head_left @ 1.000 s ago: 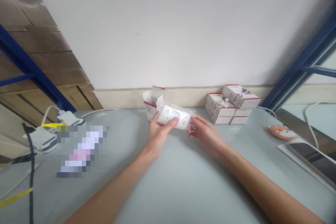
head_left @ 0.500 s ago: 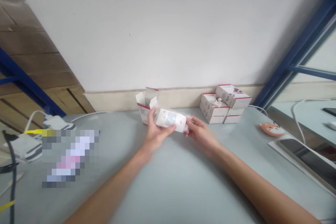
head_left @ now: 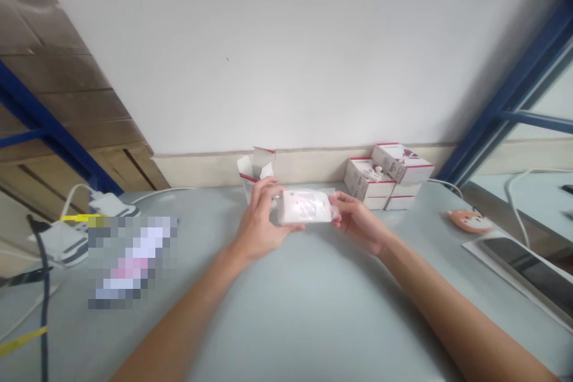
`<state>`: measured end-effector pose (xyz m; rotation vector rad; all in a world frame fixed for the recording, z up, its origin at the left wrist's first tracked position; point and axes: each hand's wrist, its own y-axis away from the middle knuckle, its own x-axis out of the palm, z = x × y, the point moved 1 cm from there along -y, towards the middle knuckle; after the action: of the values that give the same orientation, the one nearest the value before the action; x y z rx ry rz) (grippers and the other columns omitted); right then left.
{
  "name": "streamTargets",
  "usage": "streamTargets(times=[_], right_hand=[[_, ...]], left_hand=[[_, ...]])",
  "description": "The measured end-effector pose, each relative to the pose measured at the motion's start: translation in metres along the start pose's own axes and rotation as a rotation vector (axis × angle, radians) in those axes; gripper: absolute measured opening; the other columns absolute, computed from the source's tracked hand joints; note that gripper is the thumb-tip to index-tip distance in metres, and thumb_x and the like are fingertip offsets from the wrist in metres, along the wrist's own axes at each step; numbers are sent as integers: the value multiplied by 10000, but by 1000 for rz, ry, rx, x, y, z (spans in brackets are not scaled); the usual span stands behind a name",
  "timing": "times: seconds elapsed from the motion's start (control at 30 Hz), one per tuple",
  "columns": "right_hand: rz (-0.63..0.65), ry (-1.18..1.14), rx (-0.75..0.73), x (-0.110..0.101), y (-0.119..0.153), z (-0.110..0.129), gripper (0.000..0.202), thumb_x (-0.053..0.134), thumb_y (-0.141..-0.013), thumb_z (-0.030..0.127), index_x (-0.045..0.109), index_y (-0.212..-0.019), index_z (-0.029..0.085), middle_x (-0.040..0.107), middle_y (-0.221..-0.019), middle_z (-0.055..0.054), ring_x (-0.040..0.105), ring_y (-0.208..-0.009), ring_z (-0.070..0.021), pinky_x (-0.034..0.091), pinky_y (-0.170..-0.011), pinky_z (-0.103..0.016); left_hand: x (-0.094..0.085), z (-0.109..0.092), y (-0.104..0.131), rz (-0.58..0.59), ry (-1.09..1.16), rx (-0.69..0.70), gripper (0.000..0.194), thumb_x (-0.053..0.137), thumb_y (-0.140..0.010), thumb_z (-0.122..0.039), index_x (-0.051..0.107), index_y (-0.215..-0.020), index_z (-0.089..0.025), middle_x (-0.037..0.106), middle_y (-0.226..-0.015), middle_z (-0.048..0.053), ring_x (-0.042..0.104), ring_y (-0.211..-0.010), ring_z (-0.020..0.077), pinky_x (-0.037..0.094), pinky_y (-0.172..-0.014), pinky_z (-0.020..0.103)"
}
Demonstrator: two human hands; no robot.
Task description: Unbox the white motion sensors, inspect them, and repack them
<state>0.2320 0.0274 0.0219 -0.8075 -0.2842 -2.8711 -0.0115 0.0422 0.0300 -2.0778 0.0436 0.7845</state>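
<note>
Between my hands is a white, rounded-edged device in a clear plastic bag (head_left: 307, 207), held level above the table. My left hand (head_left: 262, 221) grips its left end, fingers behind and thumb beneath. At the other end my right hand (head_left: 358, 221) pinches the bag's edge. Blurred pink and grey marks show on the device's face; its exact kind cannot be made out. Just behind my left hand stands a small white box with red trim (head_left: 250, 178), its flaps up, partly hidden by that hand.
Stacked white-and-red boxes (head_left: 389, 176) stand against the wall at right. An orange animal-face item (head_left: 470, 221) and a dark phone-like slab (head_left: 528, 262) lie on the right. White power adapters with cables (head_left: 71, 245) and a pixelated item (head_left: 134, 262) are on the left.
The bagged device has turned from a tilt to level, showing a different face. My left hand has shifted its grip, its fingers now over the back. The view has swung slightly left.
</note>
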Motion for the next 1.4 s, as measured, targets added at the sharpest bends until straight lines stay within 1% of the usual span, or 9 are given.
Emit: streamTargets(times=[0.13, 0.2, 0.4, 0.53, 0.67, 0.87, 1.1, 1.23, 1.4], right_hand=[[3, 32, 31, -1, 0, -1, 293, 877, -759, 276, 598, -803, 196, 556, -696, 31, 433, -563, -75, 377, -553, -229], [-19, 59, 22, -1, 0, -3, 303, 875, -710, 254, 595, -810, 198, 564, -690, 32, 445, -559, -79, 372, -558, -239], [-87, 226, -135, 4, -5, -15, 351, 844, -688, 357, 538, -802, 229, 575, -623, 40, 509, -587, -132, 382, -609, -288], [-120, 438, -238, 5, -6, -23, 292, 746, -779, 398, 498, -803, 247, 586, -618, 41, 519, -620, -157, 406, -667, -325], [-103, 631, -263, 2, -5, -23, 180, 656, -839, 364, 519, -844, 248, 597, -637, 37, 505, -643, -165, 367, -665, -320], [-58, 632, -301, 6, -4, -19, 270, 629, -903, 484, 502, -860, 250, 599, -640, 34, 537, -640, -171, 412, -692, -344], [-137, 682, -368, 10, 0, -18, 203, 615, -909, 412, 497, -871, 251, 604, -623, 40, 579, -598, -170, 443, -640, -332], [-167, 644, -398, 9, -2, -27, 242, 618, -932, 448, 491, -864, 254, 595, -642, 42, 588, -571, -166, 454, -603, -329], [-219, 613, -440, 9, -3, -38, 293, 592, -977, 513, 476, -876, 264, 590, -641, 42, 579, -578, -172, 451, -600, -331]], left_hand=[[-7, -10, -3, 35, -155, 325, 672, 849, -858, -400, 502, -1412, -246, 671, -1365, 140, 646, -1306, 302, 538, -1103, 459], [-6, -11, -4, 62, -198, 365, 560, 812, -893, -423, 555, -1355, -239, 727, -1290, 115, 686, -1238, 293, 543, -1076, 447], [1, -8, 2, 212, -24, -61, 320, 644, -1004, -454, 643, -1258, -258, 764, -1153, 49, 733, -1022, 220, 562, -878, 338], [6, -8, 2, 156, 129, -329, 318, 675, -962, -506, 699, -1160, -260, 759, -1134, 51, 707, -1035, 232, 532, -933, 342], [11, 0, 0, 52, 324, -498, 452, 813, -827, -542, 691, -1153, -255, 744, -1109, 47, 687, -1004, 235, 528, -853, 313], [16, -5, 0, 40, 352, -507, 374, 739, -895, -479, 657, -1169, -237, 723, -1123, 45, 678, -1018, 226, 521, -910, 319], [16, -19, 6, 219, 333, -412, 364, 681, -929, -401, 625, -1237, -214, 691, -1247, 93, 650, -1154, 269, 485, -1039, 382], [15, -15, 6, 319, 344, -430, 403, 671, -913, -361, 593, -1284, -224, 693, -1207, 83, 666, -1080, 263, 523, -960, 378], [24, -15, 8, 257, 416, -517, 351, 660, -868, -341, 615, -1195, -221, 713, -1156, 72, 667, -1093, 272, 551, -889, 362]])
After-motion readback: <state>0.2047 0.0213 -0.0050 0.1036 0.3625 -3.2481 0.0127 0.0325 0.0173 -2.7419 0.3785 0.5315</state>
